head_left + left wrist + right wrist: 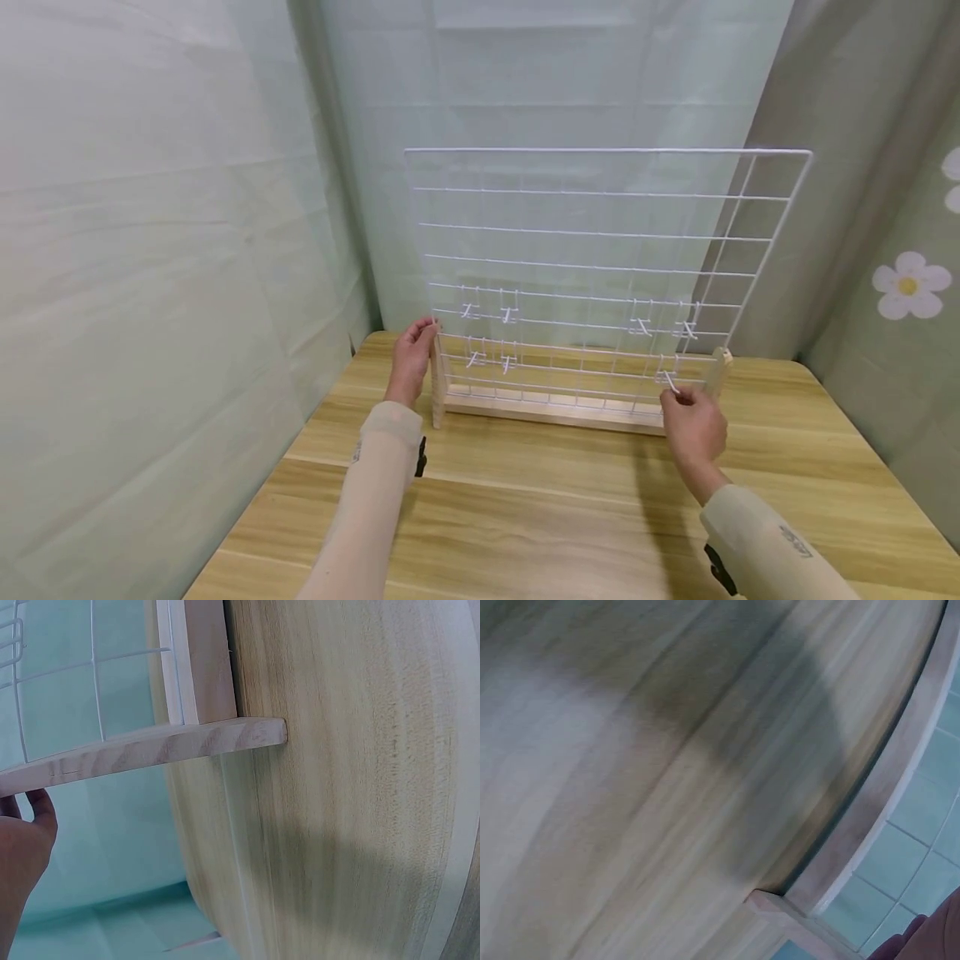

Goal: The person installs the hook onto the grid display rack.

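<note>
A white wire grid panel (609,151) stands upright in a pale wooden base (555,413). At its left end, my left hand (410,364) grips the upper part of the wooden side post (438,387); the fingers (43,810) touch its outer side in the left wrist view. My right hand (696,423) pinches the prong of a white wire hook (667,379) low on the grid's right side. Only part of that hand (934,934) shows in the right wrist view, where the hook is out of sight.
More white hooks hang on the grid: two on the upper left (508,314), two below them (508,364), and two at the upper right (640,326). The right wooden post (718,371) stands behind the right hand. Pale curtains surround the wooden table (525,517).
</note>
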The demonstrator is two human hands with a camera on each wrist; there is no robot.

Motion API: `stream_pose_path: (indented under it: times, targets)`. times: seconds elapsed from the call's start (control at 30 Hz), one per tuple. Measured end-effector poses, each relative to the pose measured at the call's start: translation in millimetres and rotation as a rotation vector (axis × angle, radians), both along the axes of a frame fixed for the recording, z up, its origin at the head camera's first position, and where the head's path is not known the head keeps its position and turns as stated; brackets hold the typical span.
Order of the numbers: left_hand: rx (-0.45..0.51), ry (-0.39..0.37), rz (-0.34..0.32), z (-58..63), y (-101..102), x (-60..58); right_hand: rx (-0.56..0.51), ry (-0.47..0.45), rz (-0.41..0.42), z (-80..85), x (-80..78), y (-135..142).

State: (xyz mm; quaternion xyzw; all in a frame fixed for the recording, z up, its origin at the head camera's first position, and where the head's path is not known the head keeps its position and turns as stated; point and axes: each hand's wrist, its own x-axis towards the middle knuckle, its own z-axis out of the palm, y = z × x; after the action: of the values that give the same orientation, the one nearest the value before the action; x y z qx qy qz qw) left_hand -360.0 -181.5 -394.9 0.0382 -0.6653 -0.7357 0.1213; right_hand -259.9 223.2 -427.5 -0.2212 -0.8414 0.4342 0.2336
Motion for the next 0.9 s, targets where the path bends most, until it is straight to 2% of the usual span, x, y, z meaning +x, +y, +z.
stream_pose_path:
  times: [0.43,0.73,0.9]
  targets:
    - [0.008,-0.001,0.002,1.7,0.8,1.6,-0.002,0.0,-0.029,-9.7,17.7,18.5]
    - [0.012,-0.005,-0.006,0.7,0.8,1.7,0.021,-0.006,-0.075,-8.7,26.4,46.5]
    - [-0.067,-0.006,-0.021,3.3,-2.7,5.5,0.043,0.006,-0.086,-9.1,28.4,66.8]
